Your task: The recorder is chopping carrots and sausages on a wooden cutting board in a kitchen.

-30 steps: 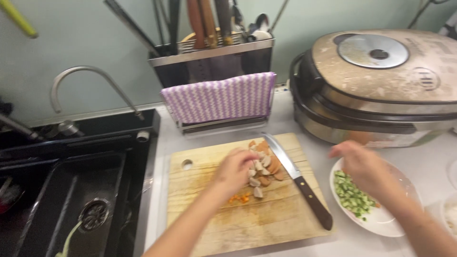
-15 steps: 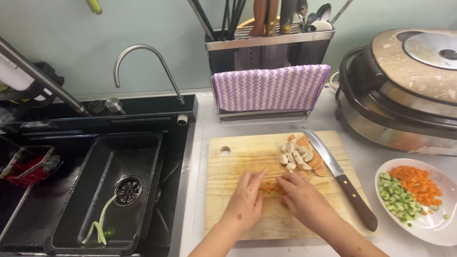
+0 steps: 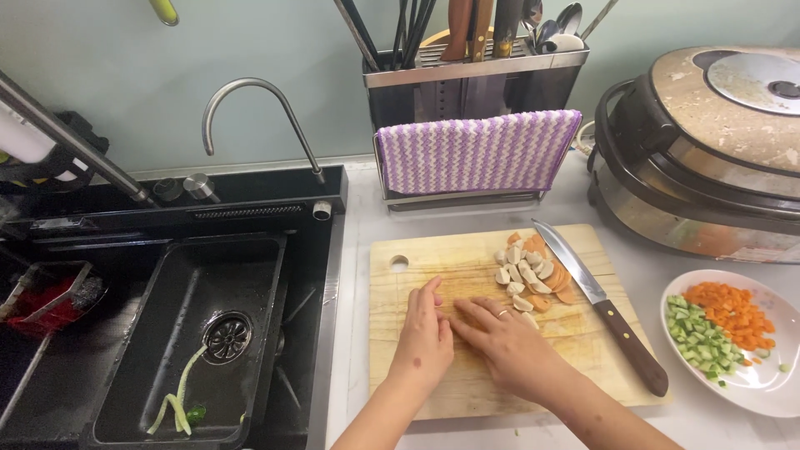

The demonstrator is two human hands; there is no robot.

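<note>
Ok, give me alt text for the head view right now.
Both hands, left hand and right hand, rest together on a wooden cutting board beside sliced sausage and carrot pieces. A knife lies on the board; a plate of diced vegetables sits right.

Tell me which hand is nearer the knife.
Right. The right hand lies on the board just left of the knife, not touching it. The left hand sits farther left, beyond the right.
</note>
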